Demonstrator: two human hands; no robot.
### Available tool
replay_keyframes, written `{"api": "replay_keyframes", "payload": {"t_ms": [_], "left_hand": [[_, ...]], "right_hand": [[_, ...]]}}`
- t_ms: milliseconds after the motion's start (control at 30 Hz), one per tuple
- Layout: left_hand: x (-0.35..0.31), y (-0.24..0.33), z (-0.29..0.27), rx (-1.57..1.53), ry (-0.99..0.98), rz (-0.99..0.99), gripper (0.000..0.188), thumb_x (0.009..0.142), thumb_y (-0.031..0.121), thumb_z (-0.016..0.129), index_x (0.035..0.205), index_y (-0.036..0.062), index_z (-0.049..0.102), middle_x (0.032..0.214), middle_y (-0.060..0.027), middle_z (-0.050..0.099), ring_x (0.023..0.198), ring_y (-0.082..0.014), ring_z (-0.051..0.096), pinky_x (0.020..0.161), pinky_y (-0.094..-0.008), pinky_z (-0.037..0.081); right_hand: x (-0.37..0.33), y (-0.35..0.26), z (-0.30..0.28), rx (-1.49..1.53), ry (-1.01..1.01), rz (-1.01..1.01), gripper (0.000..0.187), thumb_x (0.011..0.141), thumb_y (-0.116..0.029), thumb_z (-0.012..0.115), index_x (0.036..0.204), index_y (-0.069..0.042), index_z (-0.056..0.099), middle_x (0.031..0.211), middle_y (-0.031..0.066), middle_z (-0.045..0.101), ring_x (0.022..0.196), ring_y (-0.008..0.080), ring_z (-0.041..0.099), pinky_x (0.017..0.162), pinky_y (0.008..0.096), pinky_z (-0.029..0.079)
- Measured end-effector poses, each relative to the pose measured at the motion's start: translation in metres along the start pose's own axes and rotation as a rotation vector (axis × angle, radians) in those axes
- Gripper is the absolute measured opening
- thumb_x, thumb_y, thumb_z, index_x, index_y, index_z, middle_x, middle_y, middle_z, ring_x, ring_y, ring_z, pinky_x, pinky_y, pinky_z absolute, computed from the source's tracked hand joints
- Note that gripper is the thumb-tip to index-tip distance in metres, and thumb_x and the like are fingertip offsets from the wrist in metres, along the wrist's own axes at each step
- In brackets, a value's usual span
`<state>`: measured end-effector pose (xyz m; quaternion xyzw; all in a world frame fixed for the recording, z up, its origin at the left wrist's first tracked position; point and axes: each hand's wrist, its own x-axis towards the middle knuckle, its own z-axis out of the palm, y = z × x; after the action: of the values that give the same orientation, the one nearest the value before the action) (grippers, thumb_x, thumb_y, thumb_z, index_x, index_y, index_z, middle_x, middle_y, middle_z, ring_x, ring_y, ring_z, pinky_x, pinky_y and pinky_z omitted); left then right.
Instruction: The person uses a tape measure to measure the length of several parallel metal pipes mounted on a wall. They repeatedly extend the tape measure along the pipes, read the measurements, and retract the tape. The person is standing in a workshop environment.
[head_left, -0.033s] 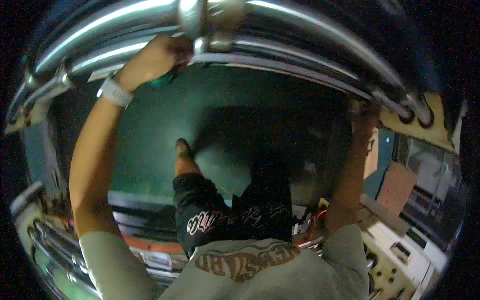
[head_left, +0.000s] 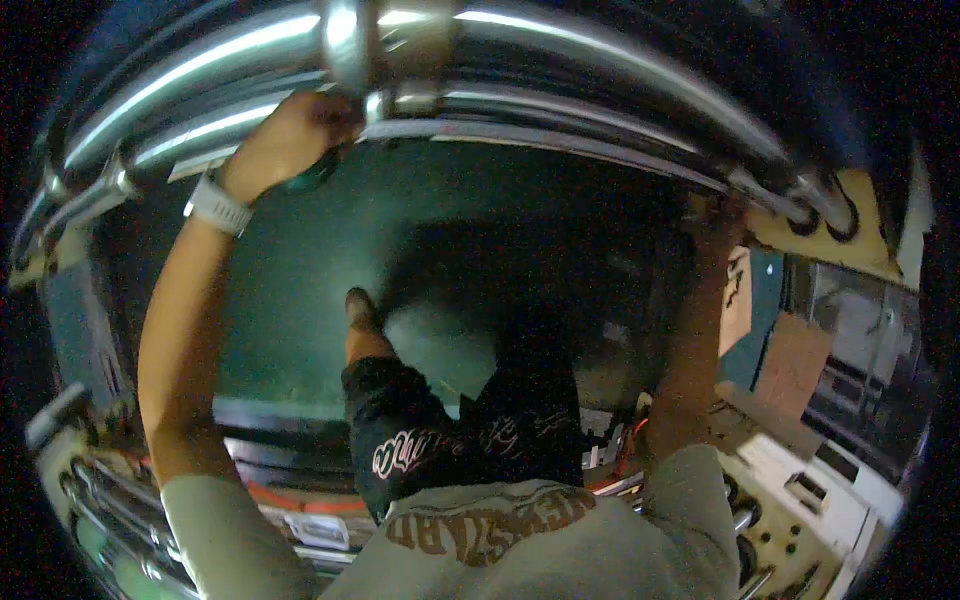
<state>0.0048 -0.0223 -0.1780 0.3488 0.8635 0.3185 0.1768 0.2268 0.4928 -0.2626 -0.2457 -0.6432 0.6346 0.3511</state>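
My left hand (head_left: 282,145) is raised at the far side, with its fingers curled closed by a metal collar (head_left: 343,45) on the shiny rollers. Something dark green (head_left: 318,174) shows under the palm; I cannot make out what it is. A light watch band (head_left: 218,205) circles that wrist. Opposite, my right hand (head_left: 724,218) reaches into shadow at the right end of the rollers, next to a pale end plate (head_left: 860,230). Darkness hides its fingers. The lower roller (head_left: 590,115) and a pale strip (head_left: 540,142) run between my hands.
A green floor (head_left: 290,290) lies below, with my foot (head_left: 360,305) on it. More rollers (head_left: 120,510) stand at the lower left. To the right are a brown panel (head_left: 795,365) and a white machine housing (head_left: 800,480). An orange-red cable (head_left: 630,440) hangs near my right arm.
The rollers and collar sit slightly further left and lower in the picture. My left hand has shifted the same way, still closed beside the collar. The right hand stays by the roller end.
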Motion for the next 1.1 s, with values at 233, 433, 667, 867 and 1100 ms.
{"api": "replay_keyframes", "payload": {"t_ms": [233,433,667,867,1100], "left_hand": [[0.008,0.007,0.002,-0.25,0.051,-0.208,0.019,0.081,0.014,0.053,0.087,-0.0035,0.057,0.065,-0.0064,0.055,0.06,-0.0134,0.05,0.056,-0.0273,0.041],[0.018,-0.012,-0.008,-0.061,-0.104,-0.073,0.024,0.078,0.02,0.05,0.091,0.0027,0.06,0.082,-0.0165,0.06,0.074,-0.0257,0.057,0.07,-0.0339,0.044],[0.021,-0.031,-0.011,0.331,-0.036,0.35,0.026,0.078,0.018,0.049,0.097,0.0016,0.056,0.091,-0.0175,0.059,0.085,-0.0298,0.056,0.078,-0.0361,0.044],[0.022,0.0,-0.024,-0.015,-0.152,-0.006,0.019,0.076,0.008,0.046,0.084,-0.002,0.059,0.087,-0.0203,0.058,0.078,-0.03,0.056,0.071,-0.0354,0.044],[0.03,-0.015,-0.024,0.534,-0.111,0.412,0.018,0.074,0.009,0.048,0.081,-0.0008,0.06,0.086,-0.0185,0.058,0.079,-0.0301,0.056,0.073,-0.0356,0.045]], "right_hand": [[-0.007,0.009,0.02,0.178,-0.026,0.092,0.023,0.084,-0.02,0.047,0.096,-0.001,0.051,0.099,0.0139,0.054,0.091,0.0259,0.051,0.076,0.035,0.043],[-0.008,0.005,-0.012,0.227,-0.123,0.117,0.024,0.084,-0.02,0.048,0.098,0.0,0.051,0.1,0.0143,0.054,0.092,0.026,0.051,0.078,0.0348,0.043],[-0.004,0.006,-0.011,0.364,-0.265,0.185,0.025,0.084,-0.019,0.049,0.101,0.0,0.05,0.102,0.0149,0.053,0.094,0.0262,0.051,0.079,0.0347,0.044],[0.007,0.005,-0.011,0.521,-0.382,0.253,0.027,0.084,-0.018,0.049,0.103,0.0,0.049,0.103,0.0153,0.053,0.095,0.0264,0.05,0.08,0.0345,0.044],[0.016,-0.002,-0.008,0.619,-0.599,0.309,0.029,0.084,-0.018,0.05,0.106,0.001,0.049,0.104,0.0158,0.053,0.096,0.0265,0.05,0.081,0.0343,0.044]]}}
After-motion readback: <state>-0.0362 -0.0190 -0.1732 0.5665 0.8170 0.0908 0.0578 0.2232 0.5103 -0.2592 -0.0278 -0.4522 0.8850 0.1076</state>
